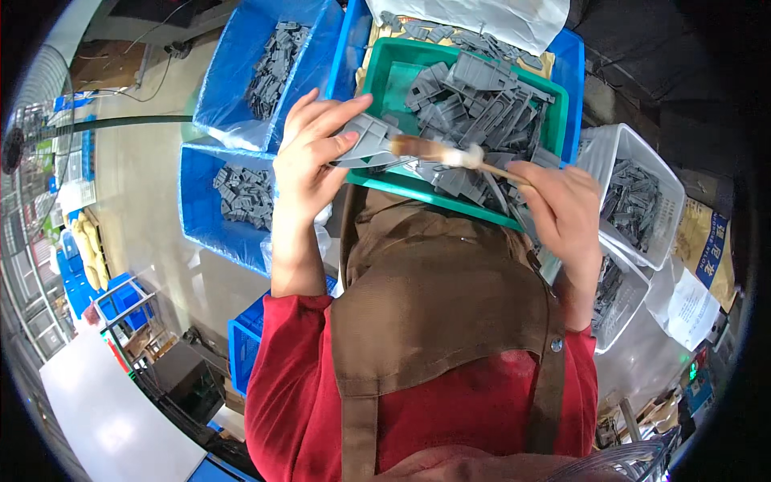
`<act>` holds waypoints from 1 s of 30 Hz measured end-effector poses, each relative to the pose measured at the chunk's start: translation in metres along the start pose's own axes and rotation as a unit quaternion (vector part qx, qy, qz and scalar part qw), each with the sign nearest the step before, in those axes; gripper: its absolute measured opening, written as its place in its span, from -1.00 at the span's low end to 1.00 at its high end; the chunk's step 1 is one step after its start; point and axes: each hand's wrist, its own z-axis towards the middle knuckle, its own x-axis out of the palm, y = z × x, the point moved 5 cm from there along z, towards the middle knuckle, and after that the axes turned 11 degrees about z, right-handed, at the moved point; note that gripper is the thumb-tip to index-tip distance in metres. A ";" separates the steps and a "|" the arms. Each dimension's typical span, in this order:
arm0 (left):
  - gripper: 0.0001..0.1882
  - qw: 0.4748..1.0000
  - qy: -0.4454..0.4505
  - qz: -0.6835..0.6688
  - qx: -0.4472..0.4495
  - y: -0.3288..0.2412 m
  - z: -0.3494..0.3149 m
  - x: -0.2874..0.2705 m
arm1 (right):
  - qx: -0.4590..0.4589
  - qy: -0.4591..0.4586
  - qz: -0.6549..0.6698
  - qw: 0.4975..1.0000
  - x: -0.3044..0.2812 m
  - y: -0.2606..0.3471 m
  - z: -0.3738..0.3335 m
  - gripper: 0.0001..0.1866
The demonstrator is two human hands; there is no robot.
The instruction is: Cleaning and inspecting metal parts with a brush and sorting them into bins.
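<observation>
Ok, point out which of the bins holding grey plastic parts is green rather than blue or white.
The green plastic tray directly ahead, on the lap, beneath the left hand and right hand; the others are blue or white.

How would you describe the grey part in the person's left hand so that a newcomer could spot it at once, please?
Start at the green tray heaped with grey plastic parts, just beyond the brown apron. At its near left corner the left hand holds one flat grey part. Unlike the parts lying loose in the tray, it is lifted clear, and the brush in the right hand points at it.
</observation>
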 end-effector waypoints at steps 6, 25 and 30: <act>-0.66 1.000 -0.008 0.012 -0.014 0.003 -0.004 -0.002 | 0.027 0.036 0.011 0.999 0.003 -0.006 -0.011 -0.85; -0.69 0.850 0.070 -0.309 -0.420 0.021 -0.034 0.009 | 0.083 -0.045 0.167 0.981 0.017 -0.016 -0.005 -0.85; -0.70 0.824 0.099 -0.359 -0.426 0.012 -0.039 0.009 | 0.054 0.008 0.116 0.992 0.029 -0.008 0.008 -0.85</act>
